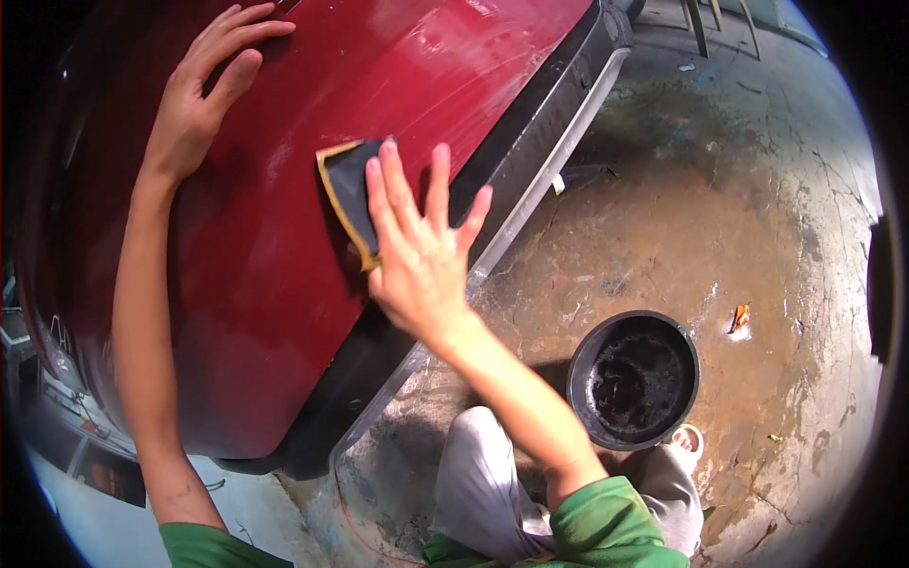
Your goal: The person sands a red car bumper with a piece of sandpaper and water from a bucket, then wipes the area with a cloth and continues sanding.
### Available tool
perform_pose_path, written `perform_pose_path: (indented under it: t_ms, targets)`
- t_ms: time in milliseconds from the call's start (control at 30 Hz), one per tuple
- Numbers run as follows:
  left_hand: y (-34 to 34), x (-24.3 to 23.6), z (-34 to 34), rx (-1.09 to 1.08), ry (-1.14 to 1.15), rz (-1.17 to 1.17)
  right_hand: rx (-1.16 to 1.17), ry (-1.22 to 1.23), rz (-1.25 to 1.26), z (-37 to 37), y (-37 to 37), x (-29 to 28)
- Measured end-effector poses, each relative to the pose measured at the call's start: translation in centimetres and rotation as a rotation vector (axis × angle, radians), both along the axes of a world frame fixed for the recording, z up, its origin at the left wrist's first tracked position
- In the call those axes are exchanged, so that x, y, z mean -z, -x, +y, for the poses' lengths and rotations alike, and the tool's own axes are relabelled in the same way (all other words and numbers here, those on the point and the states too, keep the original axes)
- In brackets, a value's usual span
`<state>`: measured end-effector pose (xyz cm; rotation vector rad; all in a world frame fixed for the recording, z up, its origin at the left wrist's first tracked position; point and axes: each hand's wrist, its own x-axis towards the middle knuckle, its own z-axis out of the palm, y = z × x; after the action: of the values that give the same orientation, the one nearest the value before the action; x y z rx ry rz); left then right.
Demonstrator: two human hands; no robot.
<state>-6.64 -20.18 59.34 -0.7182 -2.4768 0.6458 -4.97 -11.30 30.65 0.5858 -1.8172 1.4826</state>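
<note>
The fingers [404, 194] of the right hand [421, 270] are straight and fanned apart, the two nearest the thumb side laid over a dark sheet with a yellow edge [350, 185] — its thumb is mostly hidden. The sheet lies against a red car panel [251, 293], near the black trim [530, 147]. Farther up, the left hand [194, 118] has its fingers loosely curved, thumb apart, over the same panel — whether they touch it, I cannot tell. A round black tub [578, 388] with dark liquid stands on the stained floor [587, 246].
</note>
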Motion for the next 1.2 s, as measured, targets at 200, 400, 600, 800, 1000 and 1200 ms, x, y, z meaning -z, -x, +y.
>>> perform_pose_path:
  t_ms: [200, 400, 600, 800, 1000, 1200]
  targets:
    - [0.6, 0.1, 2.5, -0.007, -0.032, -0.02, 0.383, 0.018, -0.067, 7.0, 17.0, -0.5]
    - [0.0, 0.2, 1.2, 0.012, -0.066, -0.012, 0.017, -0.016, 0.014, -0.1, 0.4, -1.5]
    - [0.4, 0.5, 3.0, 0.017, -0.091, -0.023, 0.372, 0.06, -0.088, 6.7, 17.3, -0.9]
    - [-0.4, 0.3, 1.4, -0.054, -0.065, 0.013, 0.175, 0.047, -0.193, 1.7, 6.7, 0.3]
    - [-0.5, 0.2, 2.2, -0.096, -0.082, 0.009, 0.192, 0.14, -0.187, 5.0, 17.0, 0.1]
    - [-0.3, 0.4, 3.3, -0.145, -0.096, 0.014, 0.251, 0.068, -0.232, 6.1, 18.6, 1.3]
